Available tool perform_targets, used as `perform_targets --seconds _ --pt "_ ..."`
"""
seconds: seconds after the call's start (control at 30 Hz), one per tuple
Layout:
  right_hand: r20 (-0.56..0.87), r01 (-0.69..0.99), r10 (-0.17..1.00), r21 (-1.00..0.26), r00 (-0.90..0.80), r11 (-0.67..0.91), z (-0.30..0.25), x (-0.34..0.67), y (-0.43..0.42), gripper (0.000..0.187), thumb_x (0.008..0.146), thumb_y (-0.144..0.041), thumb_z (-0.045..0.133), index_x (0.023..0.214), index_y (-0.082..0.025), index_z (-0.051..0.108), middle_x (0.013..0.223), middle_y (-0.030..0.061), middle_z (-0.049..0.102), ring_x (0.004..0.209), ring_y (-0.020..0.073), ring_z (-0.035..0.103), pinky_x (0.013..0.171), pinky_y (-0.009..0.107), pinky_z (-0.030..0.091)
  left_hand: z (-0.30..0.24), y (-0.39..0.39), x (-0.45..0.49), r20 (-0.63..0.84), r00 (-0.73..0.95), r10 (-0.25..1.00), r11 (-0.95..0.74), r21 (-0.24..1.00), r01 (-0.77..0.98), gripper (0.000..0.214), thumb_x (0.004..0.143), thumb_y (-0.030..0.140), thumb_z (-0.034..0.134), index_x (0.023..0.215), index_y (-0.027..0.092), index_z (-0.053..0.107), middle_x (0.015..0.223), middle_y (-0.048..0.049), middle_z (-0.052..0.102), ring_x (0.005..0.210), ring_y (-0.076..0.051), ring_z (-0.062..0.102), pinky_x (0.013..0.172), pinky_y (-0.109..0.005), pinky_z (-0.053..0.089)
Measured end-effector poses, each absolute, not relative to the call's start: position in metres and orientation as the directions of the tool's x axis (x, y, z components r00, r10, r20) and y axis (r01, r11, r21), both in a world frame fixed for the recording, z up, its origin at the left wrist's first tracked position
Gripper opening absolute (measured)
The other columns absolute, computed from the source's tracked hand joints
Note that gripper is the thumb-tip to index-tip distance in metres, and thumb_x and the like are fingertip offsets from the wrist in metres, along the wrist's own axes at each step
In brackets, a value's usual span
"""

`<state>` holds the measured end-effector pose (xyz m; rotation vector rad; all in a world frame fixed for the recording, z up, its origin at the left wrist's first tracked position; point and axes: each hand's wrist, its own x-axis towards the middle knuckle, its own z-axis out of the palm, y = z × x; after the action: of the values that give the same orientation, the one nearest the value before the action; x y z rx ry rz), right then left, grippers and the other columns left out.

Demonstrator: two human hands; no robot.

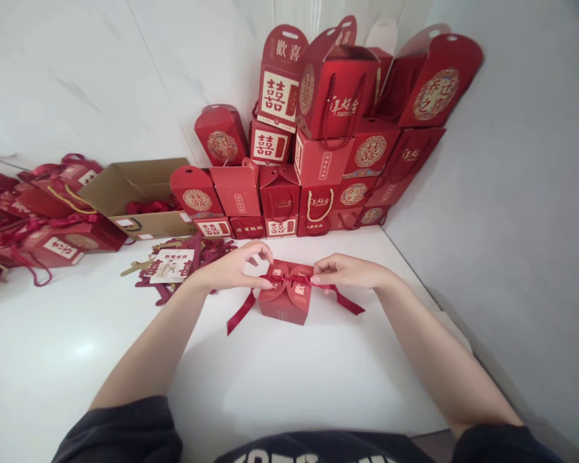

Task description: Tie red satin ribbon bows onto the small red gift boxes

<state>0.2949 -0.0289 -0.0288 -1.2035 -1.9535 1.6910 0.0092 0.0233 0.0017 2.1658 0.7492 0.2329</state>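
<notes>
A small red gift box (284,311) with folded, petal-like top flaps sits on the white table, with a dark red ribbon (351,303) running across its top and tied in the middle. My left hand (244,267) is at the box's left side, its thumb pressed on the ribbon by the flaps and its index finger arched above. On the right, my right hand (345,270) pinches the ribbon between thumb and fingers close to the knot. One ribbon tail hangs out to each side, lying toward the table. Part of the ribbon is hidden under my fingers.
Stacked red gift boxes (340,96) stand against the back wall. An open cardboard carton (159,222) holds red ribbon. Several ribboned boxes (89,241) crowd the left. A printed card (171,265) lies on a pile of ribbons behind my left forearm. A grey wall (521,193) rises on the right.
</notes>
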Motion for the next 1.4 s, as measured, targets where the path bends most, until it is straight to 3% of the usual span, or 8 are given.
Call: perform_targets --seconds 0.13,0.27,0.53,0.7,0.87,0.97,1.13,1.4 --pt "-0.334 0.575 0.834 -0.817 -0.439 -0.025 -0.024 0.283 -0.038 0.053 0.080 -0.068 0.051 0.068 -0.017 0.058 0.066 0.0042 0.067 0.059 0.0151 0.056 0.058 0.028 0.039 -0.006 0.017 0.021 -0.023 0.841 0.540 -0.550 0.747 0.374 0.065 0.067 0.041 0.078 0.125 0.027 0.052 0.141 -0.0103 0.040 0.133 -0.028 0.036 0.111 -0.046 0.029" --pt "-0.374 0.696 0.866 -0.717 -0.333 -0.042 -0.022 0.268 -0.049 0.059 0.076 -0.075 0.050 0.064 -0.018 0.060 0.062 0.0048 0.069 0.059 0.0187 0.061 0.057 0.029 0.039 -0.013 0.015 0.025 -0.066 0.866 0.495 -0.493 0.799 0.343 0.061 0.062 0.039 0.082 0.113 0.024 0.053 0.145 -0.0111 0.038 0.135 -0.028 0.035 0.112 -0.046 0.028" --pt "-0.431 0.641 0.825 -0.759 -0.365 -0.113 -0.022 0.257 -0.050 0.054 0.072 -0.071 0.059 0.069 -0.018 0.067 0.062 0.0037 0.069 0.059 0.0180 0.062 0.059 0.028 0.043 -0.026 0.017 0.029 -0.011 0.911 0.411 -0.398 0.897 0.191 0.058 0.057 0.030 0.085 0.102 0.021 0.050 0.143 -0.0127 0.038 0.135 -0.027 0.037 0.110 -0.042 0.030" --pt "-0.408 0.558 0.799 -0.822 -0.442 -0.112 -0.027 0.267 -0.044 0.052 0.070 -0.069 0.064 0.071 -0.017 0.066 0.064 0.0034 0.068 0.060 0.0172 0.061 0.060 0.028 0.044 -0.016 0.015 0.026 -0.032 0.882 0.470 -0.471 0.836 0.282 0.063 0.060 0.037 0.083 0.113 0.023 0.051 0.142 -0.0125 0.039 0.133 -0.027 0.038 0.110 -0.043 0.030" --pt "-0.277 0.330 0.783 -0.939 -0.558 -0.097 -0.023 0.279 -0.038 0.048 0.078 -0.063 0.059 0.071 -0.016 0.062 0.064 0.0023 0.064 0.059 0.0134 0.056 0.061 0.027 0.042 0.009 0.016 0.012 0.039 0.772 0.635 -0.617 0.626 0.477 0.045 0.066 0.050 0.076 0.096 0.020 0.060 0.117 -0.0066 0.050 0.110 -0.023 0.050 0.098 -0.037 0.039" --pt "-0.213 0.243 0.802 -0.966 -0.558 -0.087 -0.022 0.280 -0.036 0.047 0.084 -0.060 0.053 0.068 -0.016 0.058 0.063 0.0013 0.062 0.058 0.0117 0.053 0.061 0.027 0.041 0.017 0.018 0.005 -0.070 0.779 0.624 -0.632 0.541 0.555 0.037 0.072 0.055 0.069 0.079 0.019 0.067 0.099 -0.0039 0.055 0.092 -0.019 0.053 0.085 -0.029 0.042" --pt "-0.207 0.231 0.790 -0.969 -0.577 -0.085 -0.029 0.280 -0.036 0.038 0.081 -0.053 0.063 0.071 -0.016 0.058 0.067 0.0003 0.062 0.062 0.0119 0.054 0.061 0.025 0.040 0.013 0.020 0.003 -0.250 0.804 0.539 -0.521 0.651 0.552 0.035 0.077 0.052 0.064 0.076 0.018 0.069 0.087 -0.0020 0.059 0.074 -0.013 0.055 0.071 -0.024 0.042" --pt "-0.224 0.295 0.780 -0.954 -0.584 -0.053 -0.028 0.289 -0.033 0.034 0.079 -0.049 0.065 0.074 -0.017 0.058 0.068 -0.0007 0.062 0.063 0.0117 0.054 0.063 0.025 0.041 0.003 0.029 -0.005 -0.308 0.816 0.488 -0.329 0.801 0.499 0.031 0.077 0.043 0.066 0.069 0.014 0.066 0.068 -0.0012 0.061 0.057 -0.009 0.050 0.052 -0.020 0.038"
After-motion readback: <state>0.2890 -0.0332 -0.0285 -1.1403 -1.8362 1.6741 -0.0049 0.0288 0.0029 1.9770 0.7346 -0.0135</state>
